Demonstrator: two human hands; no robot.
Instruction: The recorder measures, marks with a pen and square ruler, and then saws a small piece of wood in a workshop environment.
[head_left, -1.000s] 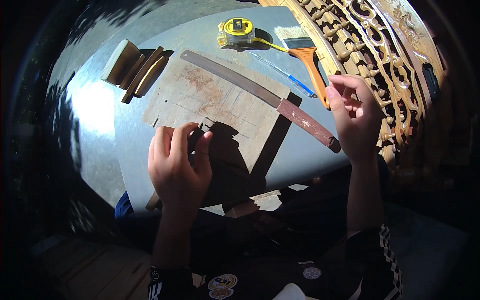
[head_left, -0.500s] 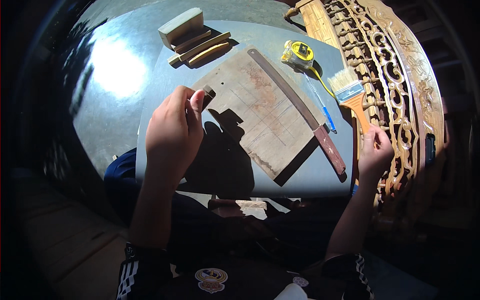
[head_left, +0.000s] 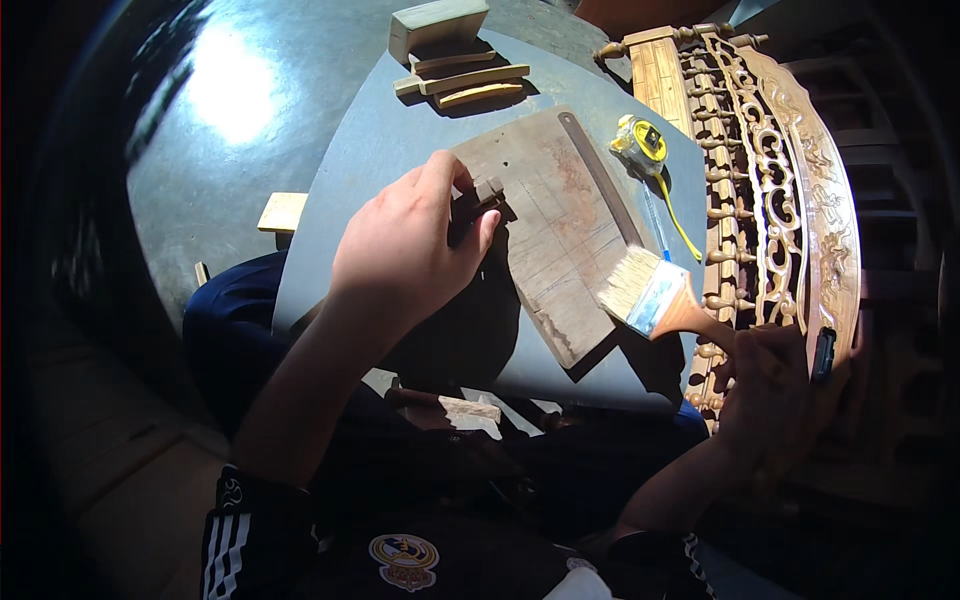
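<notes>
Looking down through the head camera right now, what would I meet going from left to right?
Pale wood piece, left hand, metal blade, tape measure, right hand, small black object.

cream-bristled brush (head_left: 678,308), yellow tape measure (head_left: 642,146), lined brown board (head_left: 560,235)

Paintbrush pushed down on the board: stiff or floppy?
Mixed, probably. The paintbrush has fine bristles that fan out loosely at the tips, so they should splay under pressure. The metal band likely keeps their base stiffer. The smooth, one-piece-looking handle probably won't flex much.
</notes>
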